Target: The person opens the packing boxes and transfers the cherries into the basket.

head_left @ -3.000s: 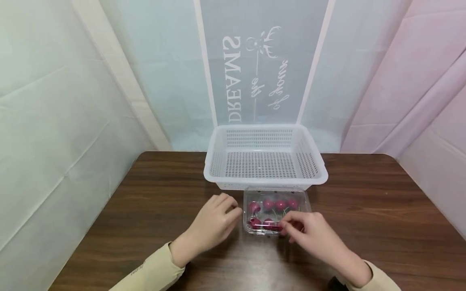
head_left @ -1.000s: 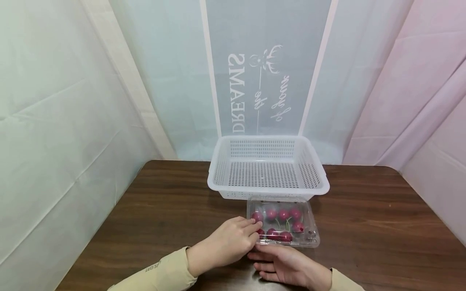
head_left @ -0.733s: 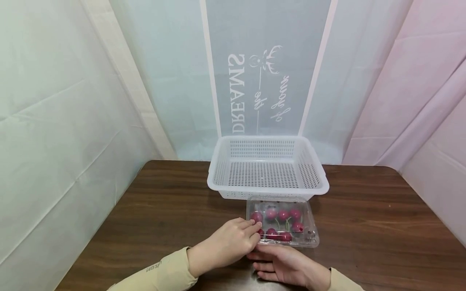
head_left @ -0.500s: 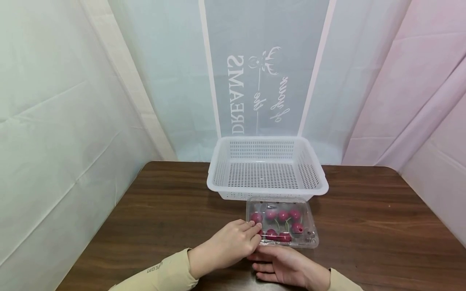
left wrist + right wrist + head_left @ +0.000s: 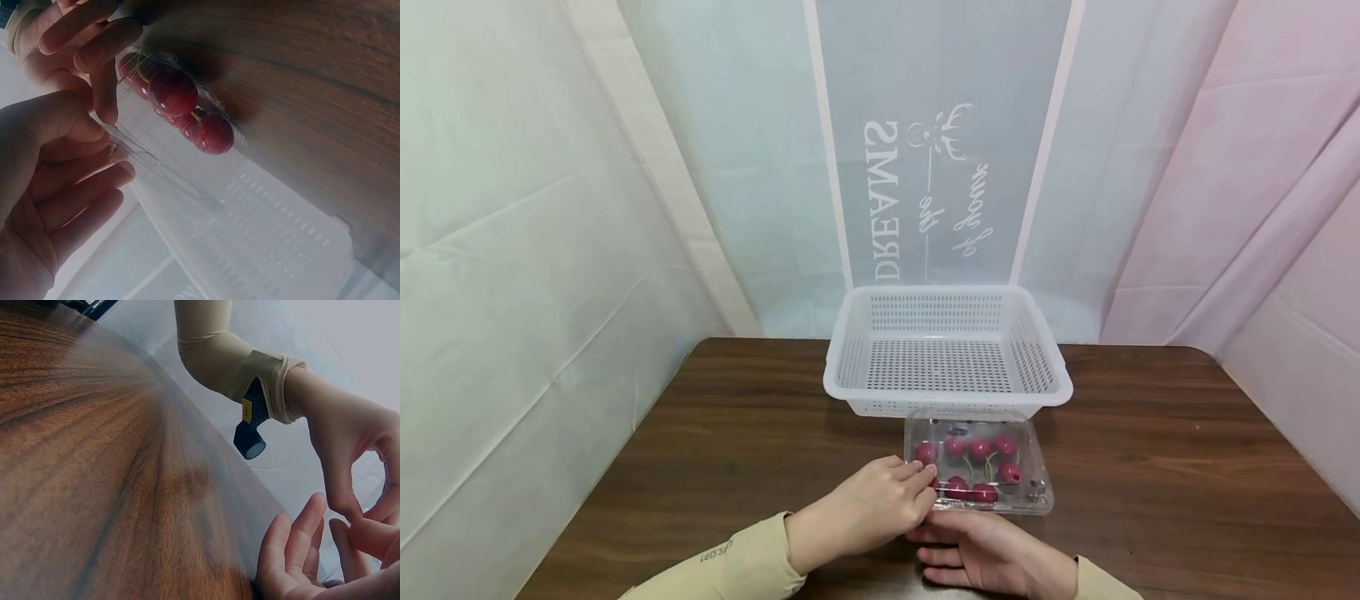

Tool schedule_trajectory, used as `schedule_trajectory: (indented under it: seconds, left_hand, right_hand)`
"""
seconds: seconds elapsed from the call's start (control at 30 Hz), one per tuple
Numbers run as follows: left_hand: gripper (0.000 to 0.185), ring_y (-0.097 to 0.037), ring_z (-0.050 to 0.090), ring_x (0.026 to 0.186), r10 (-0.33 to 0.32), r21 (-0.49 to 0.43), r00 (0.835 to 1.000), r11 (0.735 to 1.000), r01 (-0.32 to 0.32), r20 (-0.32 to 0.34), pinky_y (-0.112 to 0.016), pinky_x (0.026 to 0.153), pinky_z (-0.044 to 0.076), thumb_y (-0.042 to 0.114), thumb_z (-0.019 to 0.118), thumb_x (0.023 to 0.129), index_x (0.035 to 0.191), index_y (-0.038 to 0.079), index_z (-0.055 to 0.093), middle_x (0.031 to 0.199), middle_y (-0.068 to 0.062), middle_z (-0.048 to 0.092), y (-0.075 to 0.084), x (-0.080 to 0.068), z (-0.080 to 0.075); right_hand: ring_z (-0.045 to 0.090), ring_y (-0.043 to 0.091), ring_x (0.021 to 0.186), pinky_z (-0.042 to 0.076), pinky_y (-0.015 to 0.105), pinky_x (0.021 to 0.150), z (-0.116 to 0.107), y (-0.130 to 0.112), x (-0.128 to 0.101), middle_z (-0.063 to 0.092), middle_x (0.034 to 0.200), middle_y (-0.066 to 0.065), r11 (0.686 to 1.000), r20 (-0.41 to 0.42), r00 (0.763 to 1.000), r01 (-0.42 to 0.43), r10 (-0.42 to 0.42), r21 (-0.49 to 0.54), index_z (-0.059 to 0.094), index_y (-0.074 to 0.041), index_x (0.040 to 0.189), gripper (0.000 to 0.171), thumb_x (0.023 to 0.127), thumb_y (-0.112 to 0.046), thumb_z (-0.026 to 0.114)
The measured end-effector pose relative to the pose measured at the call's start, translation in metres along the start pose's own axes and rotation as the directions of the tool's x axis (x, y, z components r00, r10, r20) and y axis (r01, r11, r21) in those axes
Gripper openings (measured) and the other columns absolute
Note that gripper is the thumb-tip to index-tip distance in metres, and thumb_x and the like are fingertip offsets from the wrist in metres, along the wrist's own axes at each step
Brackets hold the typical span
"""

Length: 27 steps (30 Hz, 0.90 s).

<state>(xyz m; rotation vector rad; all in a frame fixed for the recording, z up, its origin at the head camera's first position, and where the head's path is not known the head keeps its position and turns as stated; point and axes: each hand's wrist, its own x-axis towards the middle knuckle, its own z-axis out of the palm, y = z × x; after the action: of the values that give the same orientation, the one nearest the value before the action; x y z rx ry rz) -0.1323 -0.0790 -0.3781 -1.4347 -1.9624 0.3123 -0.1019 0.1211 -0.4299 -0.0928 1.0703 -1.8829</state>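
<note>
A clear plastic clamshell box [image 5: 1036,471] lies on the table, with several red cherries [image 5: 981,451], some with green stems, inside it. My left hand [image 5: 876,500] pinches the box at its near left corner, fingertips over the lid and thumb at the edge. Just beside it, my right hand [image 5: 996,550] is palm up at the near edge, thumb and index finger pinching the rim while the other fingers are held loosely apart. In the left wrist view, both hands meet at the lid's thin edge [image 5: 159,165]. Fingers partly hide the leftmost cherries in the head view.
A white perforated basket [image 5: 835,387] stands directly behind the box. The brown wooden table [image 5: 1157,467] extends to both sides. Pale curtains [image 5: 760,167] surround its back and sides.
Three seconds ago my left hand was left of the box and my right hand at its near right side. Both have since come together at the near left corner; over the last second they barely move.
</note>
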Motion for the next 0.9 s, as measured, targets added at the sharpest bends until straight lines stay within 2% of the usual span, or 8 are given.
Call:
schedule_trajectory:
  seconds: [0.37,0.6,0.9]
  left_hand:
    - [0.013,-0.007,0.068,0.089,-0.005,0.021,1.000,1.000,0.005,-0.018,-0.022,0.068,0.050,0.020,0.054,0.086,0.080,0.018,0.065,0.101,0.002,0.072,0.0010,-0.0012,-0.0006]
    - [0.018,-0.007,0.068,0.087,0.011,0.048,0.999,0.999,-0.009,-0.040,-0.021,0.065,0.048,0.018,0.049,0.087,0.079,0.019,0.065,0.099,0.002,0.072,0.0014,-0.0002,-0.0014]
    - [0.018,-0.008,0.068,0.085,0.022,0.068,0.998,0.998,-0.017,-0.066,-0.021,0.065,0.050,0.015,0.049,0.087,0.077,0.018,0.063,0.097,0.001,0.073,0.0023,0.0014,-0.0015]
  right_hand:
    - [0.062,0.009,0.098,0.048,0.035,0.095,0.0012,0.0003,0.0002,0.063,0.112,-0.003,1.000,0.008,1.000,0.000,0.000,0.003,0.056,-0.017,0.117,0.025,0.099,-0.030,0.045]
    - [0.062,0.011,0.100,0.046,0.038,0.098,0.0017,0.0014,0.0000,0.063,0.111,-0.002,0.999,0.006,1.000,-0.004,0.003,0.036,0.056,-0.018,0.114,0.021,0.099,-0.028,0.046]
    - [0.061,0.011,0.101,0.045,0.039,0.100,0.0011,0.0001,-0.0013,0.063,0.111,-0.002,0.999,0.018,1.000,-0.014,0.013,0.029,0.059,-0.019,0.111,0.021,0.099,-0.027,0.044]
